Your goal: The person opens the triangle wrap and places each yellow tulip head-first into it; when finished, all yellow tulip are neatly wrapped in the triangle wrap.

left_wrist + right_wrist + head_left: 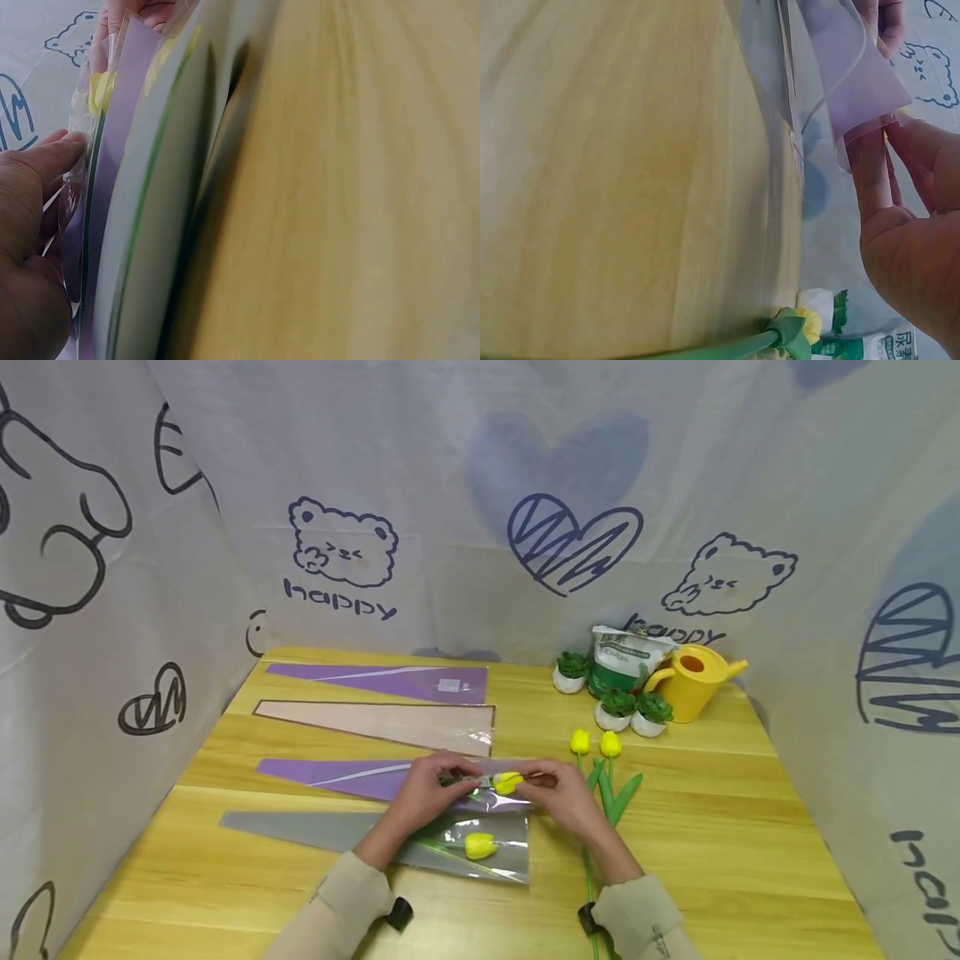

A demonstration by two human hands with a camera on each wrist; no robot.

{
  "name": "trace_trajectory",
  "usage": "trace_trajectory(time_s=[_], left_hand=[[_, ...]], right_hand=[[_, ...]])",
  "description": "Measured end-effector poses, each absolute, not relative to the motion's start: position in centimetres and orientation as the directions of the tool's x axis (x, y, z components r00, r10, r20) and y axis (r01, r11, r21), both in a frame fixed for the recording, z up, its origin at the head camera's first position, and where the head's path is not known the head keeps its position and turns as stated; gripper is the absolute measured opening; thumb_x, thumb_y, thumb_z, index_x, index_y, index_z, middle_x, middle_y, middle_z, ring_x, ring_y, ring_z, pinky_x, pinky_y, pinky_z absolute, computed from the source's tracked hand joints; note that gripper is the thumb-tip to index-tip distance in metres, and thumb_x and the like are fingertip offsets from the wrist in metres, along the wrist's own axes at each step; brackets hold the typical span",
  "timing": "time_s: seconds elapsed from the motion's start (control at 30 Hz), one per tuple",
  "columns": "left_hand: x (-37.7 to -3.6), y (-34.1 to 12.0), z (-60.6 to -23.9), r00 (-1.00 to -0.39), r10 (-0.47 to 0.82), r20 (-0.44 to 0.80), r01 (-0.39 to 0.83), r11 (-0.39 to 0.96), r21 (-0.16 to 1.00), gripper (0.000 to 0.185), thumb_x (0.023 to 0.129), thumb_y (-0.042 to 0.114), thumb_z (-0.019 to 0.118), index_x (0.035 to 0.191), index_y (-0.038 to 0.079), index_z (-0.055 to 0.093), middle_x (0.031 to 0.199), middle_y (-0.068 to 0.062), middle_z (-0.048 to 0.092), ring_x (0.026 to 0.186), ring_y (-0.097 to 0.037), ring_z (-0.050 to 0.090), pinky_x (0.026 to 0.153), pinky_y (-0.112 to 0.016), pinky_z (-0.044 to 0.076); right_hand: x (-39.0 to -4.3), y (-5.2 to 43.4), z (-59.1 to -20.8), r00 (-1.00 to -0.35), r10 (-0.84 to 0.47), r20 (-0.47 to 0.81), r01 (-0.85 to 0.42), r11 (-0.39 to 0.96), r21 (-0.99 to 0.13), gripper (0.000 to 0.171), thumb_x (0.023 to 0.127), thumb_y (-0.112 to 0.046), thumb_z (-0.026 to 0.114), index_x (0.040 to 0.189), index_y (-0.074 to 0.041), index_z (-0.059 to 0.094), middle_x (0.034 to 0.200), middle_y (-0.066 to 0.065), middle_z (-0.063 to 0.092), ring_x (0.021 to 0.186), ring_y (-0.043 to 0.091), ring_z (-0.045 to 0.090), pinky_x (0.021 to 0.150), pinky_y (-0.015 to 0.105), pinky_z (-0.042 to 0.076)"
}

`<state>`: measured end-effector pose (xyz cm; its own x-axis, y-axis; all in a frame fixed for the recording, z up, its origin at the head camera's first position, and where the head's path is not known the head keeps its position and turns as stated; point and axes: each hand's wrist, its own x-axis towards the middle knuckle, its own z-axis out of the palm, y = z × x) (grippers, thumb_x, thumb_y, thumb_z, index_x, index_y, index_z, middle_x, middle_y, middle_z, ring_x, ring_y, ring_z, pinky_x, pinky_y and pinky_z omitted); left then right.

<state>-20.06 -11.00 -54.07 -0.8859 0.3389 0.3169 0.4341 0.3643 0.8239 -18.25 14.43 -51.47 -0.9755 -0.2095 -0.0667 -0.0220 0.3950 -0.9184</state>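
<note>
Both sets of fingers are pinching the same thing, a purple cone-shaped plastic flower sleeve point(375, 778) with a yellow artificial tulip point(507, 782) poking out near its wide end, just below the middle of the head view. The left hand point(424, 796) has its fingers curled over the sleeve from the left side, thumb pressing the clear film point(75, 191) in the left wrist view. The right hand point(564, 795) pinches the open edge of the sleeve from the right, fingertips point(870, 161) gripping the purple film in the right wrist view.

Right under the hands, lower centre, sits a grey plastic sleeve point(337, 831) with another yellow tulip point(480, 845) already inside it. Two loose yellow tulips with green leaves point(600, 752) lie just right of the hands. Higher up on the light wooden table point(750, 843) there's a beige sleeve point(390, 723) and another purple sleeve point(390, 680). Upper right of the table: a yellow plastic watering can point(693, 680), a white and green bag point(626, 656), and three small potted succulents point(618, 708).
</note>
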Motion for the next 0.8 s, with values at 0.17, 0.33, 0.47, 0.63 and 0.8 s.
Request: trace_trajectory(time_s=[0.17,0.33,0.47,0.63,0.8], left_hand=[[-20.08,-11.02,-54.13,-0.891,0.337,0.303,0.419,0.358,0.834,0.015,0.088,0.016,0.084,0.102,0.019,0.081,0.102,0.003,0.077,0.089,-0.011,0.068,0.081,-0.028,0.059],[-20.0,-10.88,-54.14,-0.891,0.343,0.299,0.418,0.357,0.836,0.015,0.088,0.017,0.083,0.103,0.019,0.081,0.101,0.003,0.077,0.089,-0.01,0.068,0.081,-0.027,0.058],[-20.02,-10.74,-54.16,-0.885,0.353,0.304,0.428,0.357,0.83,0.016,0.089,0.018,0.083,0.104,0.018,0.08,0.101,0.002,0.077,0.089,-0.009,0.067,0.081,-0.026,0.058],[-19.96,-10.75,-54.03,-0.886,0.357,0.297,0.421,0.351,0.836,0.015,0.089,0.018,0.082,0.104,0.019,0.081,0.102,0.002,0.077,0.089,-0.011,0.067,0.081,-0.027,0.058],[-20.08,-10.9,-54.07,-0.885,0.357,0.3,0.426,0.356,0.832,0.014,0.09,0.017,0.082,0.104,0.018,0.08,0.104,0.001,0.077,0.091,-0.012,0.068,0.082,-0.029,0.059]], right_hand=[[-18.42,14.42,-51.54,-0.977,-0.204,-0.059,-0.028,0.401,-0.916,0.017,0.092,-0.01,0.079,0.108,-0.005,0.077,0.105,0.01,0.075,0.09,0.017,0.069,0.075,0.025,0.057],[-18.5,14.29,-51.62,-0.975,-0.21,-0.074,-0.016,0.398,-0.917,0.016,0.091,-0.01,0.08,0.107,-0.008,0.078,0.105,0.007,0.076,0.091,0.016,0.069,0.075,0.026,0.057],[-18.5,14.12,-51.67,-0.97,-0.224,-0.097,0.005,0.38,-0.925,0.018,0.091,-0.011,0.08,0.109,-0.009,0.078,0.109,0.008,0.076,0.09,0.015,0.071,0.072,0.024,0.057],[-18.48,14.06,-51.77,-0.956,-0.26,-0.137,0.043,0.337,-0.94,0.019,0.093,-0.014,0.078,0.112,-0.01,0.077,0.115,0.009,0.076,0.099,0.02,0.075,0.078,0.029,0.06],[-18.52,14.03,-51.97,-0.928,-0.341,-0.152,0.056,0.277,-0.959,0.023,0.1,-0.008,0.067,0.123,-0.005,0.071,0.124,0.015,0.072,0.117,0.029,0.071,0.096,0.035,0.059]])
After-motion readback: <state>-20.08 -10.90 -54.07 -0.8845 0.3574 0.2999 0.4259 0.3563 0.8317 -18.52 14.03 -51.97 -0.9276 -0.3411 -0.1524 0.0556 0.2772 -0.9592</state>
